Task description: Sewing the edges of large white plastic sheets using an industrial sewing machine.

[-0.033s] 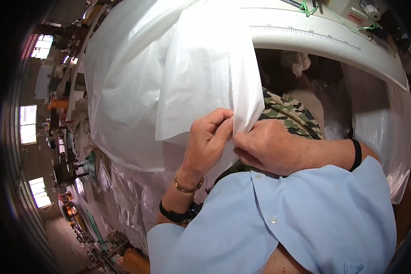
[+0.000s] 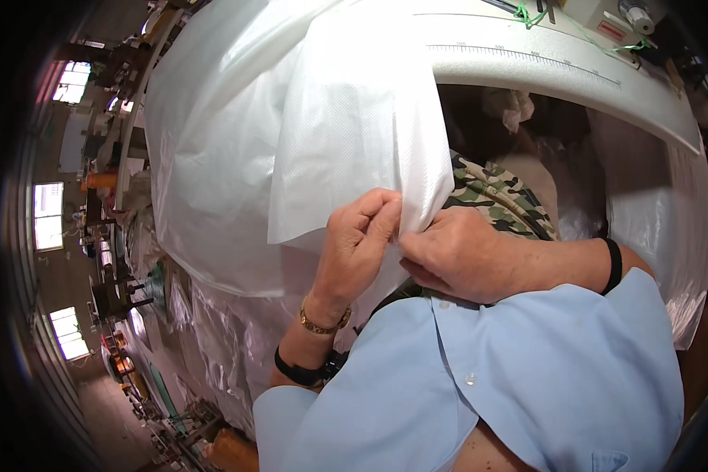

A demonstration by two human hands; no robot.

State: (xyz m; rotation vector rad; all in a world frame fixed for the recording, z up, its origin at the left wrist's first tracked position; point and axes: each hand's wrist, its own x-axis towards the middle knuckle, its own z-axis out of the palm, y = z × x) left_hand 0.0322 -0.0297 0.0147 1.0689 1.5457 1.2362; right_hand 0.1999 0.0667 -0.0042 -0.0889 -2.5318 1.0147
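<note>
Both hands meet at the lower corner of a white textured fabric sheet [image 2: 354, 134] that hangs down from the near edge of the bench [image 2: 574, 82]. The left hand [image 2: 358, 252] pinches the sheet's bottom edge, thumb and fingers closed on it. The right hand [image 2: 464, 256] is curled, its fingertips pressed on the same corner just beside the left thumb; the two hands touch.

Behind the textured sheet lies a wider, glossy white plastic sheet [image 2: 212, 173], spreading left and down past the bench's edge. Along the bench's curved near edge runs a printed ruler strip [image 2: 527, 57]. Near the far right corner of the bench sits a small red rectangular label [image 2: 610, 30], with green thread [image 2: 527, 12] trailing beside it.

A camouflage-patterned cloth [image 2: 495, 197] shows under the bench, just behind the right hand. The left wrist bears a gold bracelet [image 2: 322, 322] and a black watch [image 2: 303, 370]; the right wrist has a black band [image 2: 613, 266].
</note>
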